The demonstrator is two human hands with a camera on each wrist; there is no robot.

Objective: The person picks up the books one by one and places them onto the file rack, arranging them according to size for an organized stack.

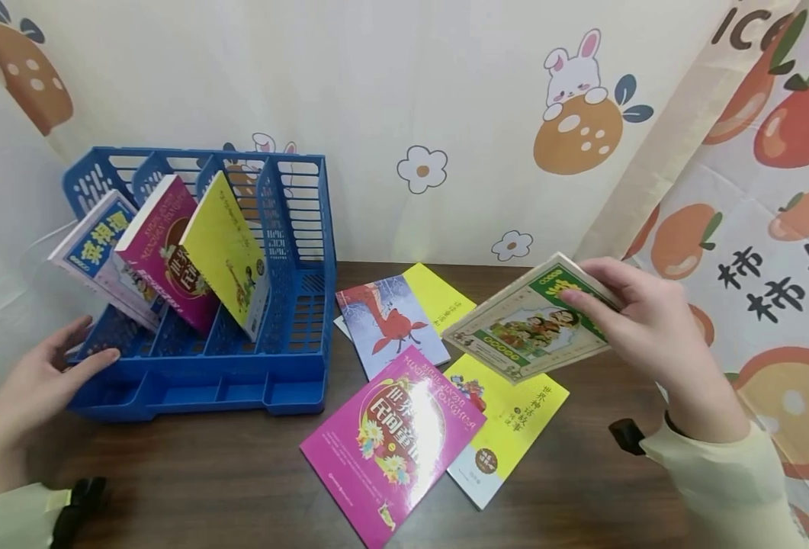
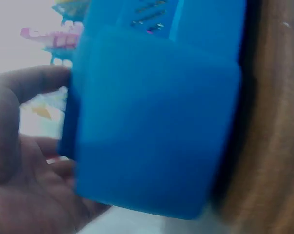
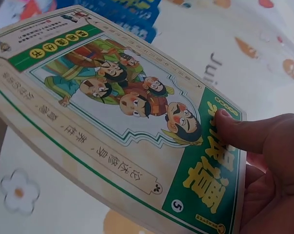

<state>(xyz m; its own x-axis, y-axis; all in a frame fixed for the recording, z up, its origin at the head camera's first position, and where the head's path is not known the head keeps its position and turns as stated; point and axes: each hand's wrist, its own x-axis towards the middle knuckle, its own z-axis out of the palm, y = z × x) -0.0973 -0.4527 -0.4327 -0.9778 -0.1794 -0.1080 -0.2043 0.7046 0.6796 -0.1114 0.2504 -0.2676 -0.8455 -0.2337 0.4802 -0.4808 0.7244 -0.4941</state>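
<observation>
My right hand (image 1: 651, 328) pinches a green-and-cream picture book (image 1: 534, 324) by its edge, thumb on the front cover. In the right wrist view that book (image 3: 137, 112) shows cartoon figures and the number 5; it is tilted above the table. My left hand (image 1: 47, 374) holds the front left corner of a blue file rack (image 1: 294, 347), its thumb over the edge. In the left wrist view the rack's end wall (image 2: 156, 131) hides part of the fingers. Three books lean in the rack: a white-and-blue one (image 1: 95, 236), a magenta one (image 1: 171, 252) and a yellow one (image 1: 229, 259).
Right of the rack, several books overlap on the dark wooden table (image 1: 226, 473): a blue-grey one with a red animal (image 1: 393, 320), a yellow one (image 1: 438, 297), a magenta one (image 1: 393, 442) and another yellow one (image 1: 507, 419). A printed curtain (image 1: 377, 91) hangs behind.
</observation>
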